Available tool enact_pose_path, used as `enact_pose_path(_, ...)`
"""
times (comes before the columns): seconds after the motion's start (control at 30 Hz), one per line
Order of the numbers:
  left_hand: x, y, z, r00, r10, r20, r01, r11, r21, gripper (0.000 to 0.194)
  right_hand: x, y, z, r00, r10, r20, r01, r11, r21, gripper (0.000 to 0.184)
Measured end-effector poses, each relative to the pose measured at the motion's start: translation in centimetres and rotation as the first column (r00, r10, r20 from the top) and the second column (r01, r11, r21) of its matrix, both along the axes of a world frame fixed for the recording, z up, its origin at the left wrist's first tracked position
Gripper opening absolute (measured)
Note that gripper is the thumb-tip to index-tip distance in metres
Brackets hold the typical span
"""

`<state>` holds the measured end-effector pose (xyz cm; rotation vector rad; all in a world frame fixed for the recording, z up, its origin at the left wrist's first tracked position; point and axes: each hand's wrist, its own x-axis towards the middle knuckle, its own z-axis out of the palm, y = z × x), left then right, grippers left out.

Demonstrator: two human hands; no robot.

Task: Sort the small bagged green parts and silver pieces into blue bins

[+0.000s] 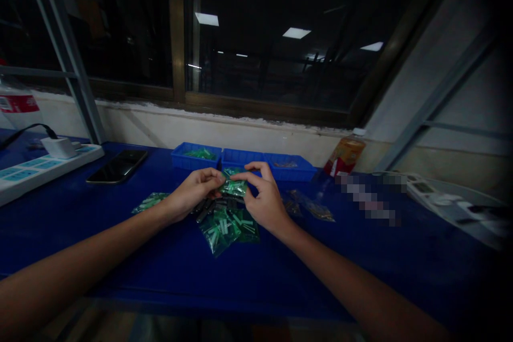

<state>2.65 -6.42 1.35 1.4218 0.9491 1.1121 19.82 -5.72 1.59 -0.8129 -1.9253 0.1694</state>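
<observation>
My left hand (200, 188) pinches the left edge of a small clear plastic bag (235, 187) with green pieces in it. On the bag's other side is my right hand (265, 197), its thumb and index finger on the bag and the other fingers bent. Below the hands, more bags of green pieces (220, 231) lie on the blue table (168, 272). Black parts (206, 207) show between those bags and my hands, partly hidden. One more bag of green pieces (150, 202) lies beyond my left forearm.
Along the wall stand blue bins: one with green pieces (196, 155), a middle one (239, 157), and one with small brownish parts (290, 166). Bags of small parts (316, 208) lie right. A phone (117, 166), power strip (52, 168) and drink bottle (345, 154) are around.
</observation>
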Motion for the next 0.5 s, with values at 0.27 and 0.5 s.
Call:
enact_pose_path(0.27, -0.3, -0.2, 0.3, 0.902, 0.297, -0.314, -0.072, 0.819, 0.569, 0.009, -0.5, -0.1, 0.5, 0.984, -0.044, -0.175, -0.031, 0.913, -0.407, 0.017)
enact_pose_path(0.5, -0.2, -0.9, 0.2, 0.775, 0.406, -0.484, 0.135, 0.643, 0.754, 0.006, -0.8, -0.4, 0.9, 0.906, -0.001, -0.423, -0.306, 0.688, -0.658, 0.024)
